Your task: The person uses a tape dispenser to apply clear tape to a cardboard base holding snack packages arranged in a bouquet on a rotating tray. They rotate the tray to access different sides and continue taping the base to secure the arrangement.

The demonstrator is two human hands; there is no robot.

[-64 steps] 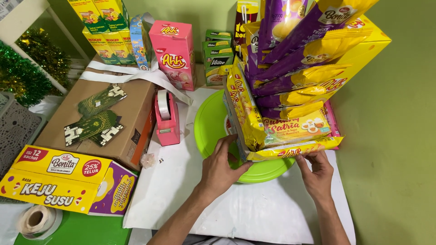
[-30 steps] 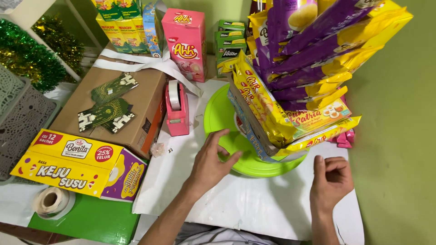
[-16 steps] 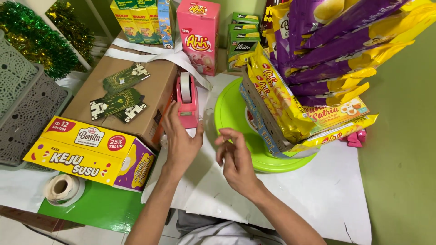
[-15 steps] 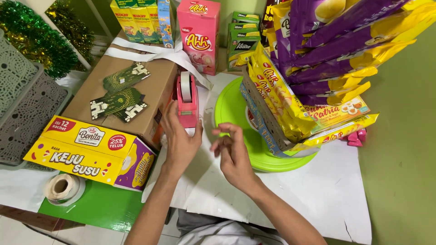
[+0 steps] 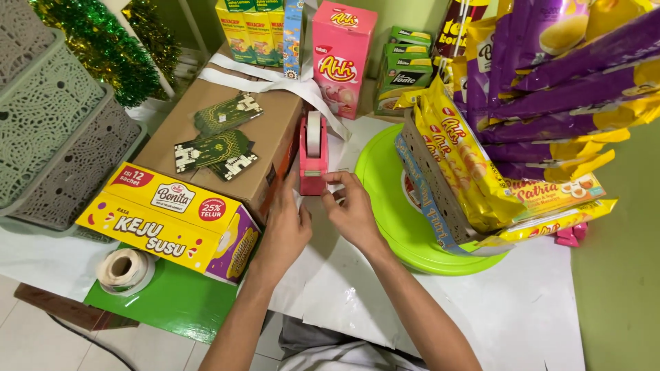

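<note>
A pink tape dispenser [image 5: 313, 156] with a roll of clear tape stands on the white sheet [image 5: 440, 309], against a brown cardboard box [image 5: 271, 130]. My left hand [image 5: 287, 230] lies against the dispenser's left side and front base. My right hand [image 5: 354, 214] is at the dispenser's front end, its fingertips pinched at the cutter where the tape end comes out. A lime green plate [image 5: 385, 206] to the right carries a tiered stack of yellow and purple snack packets [image 5: 481, 165].
A yellow and purple carton [image 5: 165, 223] lies at the left on a green board [image 5: 172, 302] beside a tape roll [image 5: 122, 268]. Grey lattice baskets [image 5: 48, 137], green tinsel [image 5: 103, 48] and upright drink and snack boxes [image 5: 340, 55] stand behind.
Both hands have left the snack stack on the green plate and moved left to the pink tape dispenser. The view has shifted left and closer.
</note>
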